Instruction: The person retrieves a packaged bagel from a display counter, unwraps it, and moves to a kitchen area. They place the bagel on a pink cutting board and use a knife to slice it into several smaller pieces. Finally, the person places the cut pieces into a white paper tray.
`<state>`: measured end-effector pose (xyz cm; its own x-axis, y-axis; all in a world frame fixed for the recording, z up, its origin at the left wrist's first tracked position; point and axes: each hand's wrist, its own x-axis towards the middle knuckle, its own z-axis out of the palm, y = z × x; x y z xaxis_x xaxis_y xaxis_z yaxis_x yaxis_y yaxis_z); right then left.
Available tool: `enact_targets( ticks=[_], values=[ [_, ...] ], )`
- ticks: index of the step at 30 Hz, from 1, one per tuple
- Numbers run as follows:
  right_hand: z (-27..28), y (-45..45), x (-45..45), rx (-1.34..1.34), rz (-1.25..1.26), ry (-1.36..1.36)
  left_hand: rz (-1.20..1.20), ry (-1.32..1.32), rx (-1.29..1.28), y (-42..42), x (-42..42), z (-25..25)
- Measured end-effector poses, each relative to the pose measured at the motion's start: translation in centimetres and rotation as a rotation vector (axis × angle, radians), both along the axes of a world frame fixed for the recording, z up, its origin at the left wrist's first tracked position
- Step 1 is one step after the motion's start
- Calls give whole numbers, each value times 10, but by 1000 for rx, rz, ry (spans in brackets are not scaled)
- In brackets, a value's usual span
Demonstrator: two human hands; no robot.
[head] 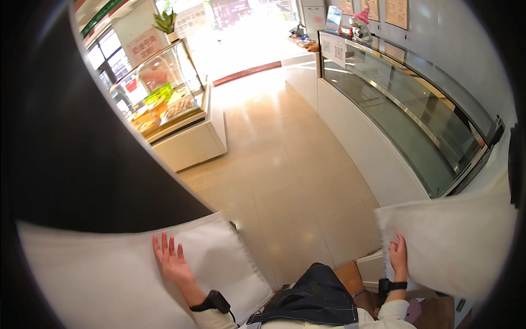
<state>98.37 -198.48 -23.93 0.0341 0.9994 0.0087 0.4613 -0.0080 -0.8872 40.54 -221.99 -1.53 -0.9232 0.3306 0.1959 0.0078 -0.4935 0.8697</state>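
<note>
Two white cloth panels, seemingly a split door curtain, hang to either side of me. My left hand [174,263] lies against the left panel [94,271], palm showing and fingers spread, with nothing in its grasp. Beside the inner edge of the right panel [448,242] is my right hand [397,253]. Its fingers are loosely bent and slightly blurred, and it appears to push the cloth aside rather than grip it. Each wrist wears a black strapped device. A dark apron [312,298] covers my front between the panels.
Beyond the gap runs a tiled floor [279,172]. On the right stands a long glass display counter [394,111] with a figurine [361,26] on top. A glass pastry case [181,135] stands left, past a dark partition [90,135]. Bright light floods the far entrance [242,45].
</note>
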Motion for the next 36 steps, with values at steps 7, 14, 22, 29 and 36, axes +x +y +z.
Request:
enact_targets(
  ticks=[7,14,22,29,36],
  values=[
    [-177,58,-1,-647,24,-457,-131,-247,-71,178,-44,-95],
    [-104,355,-246,-546,396,-395,-146,-59,-269,353,-116,-60],
    [-51,640,-462,-60,477,-317,-38,-273,-280,513,-233,-135],
    [-181,681,-485,-539,488,-523,-104,-277,-205,732,-412,-128],
    [-307,638,-406,-1053,726,-892,-631,-36,-196,1024,-489,-84]
  ],
)
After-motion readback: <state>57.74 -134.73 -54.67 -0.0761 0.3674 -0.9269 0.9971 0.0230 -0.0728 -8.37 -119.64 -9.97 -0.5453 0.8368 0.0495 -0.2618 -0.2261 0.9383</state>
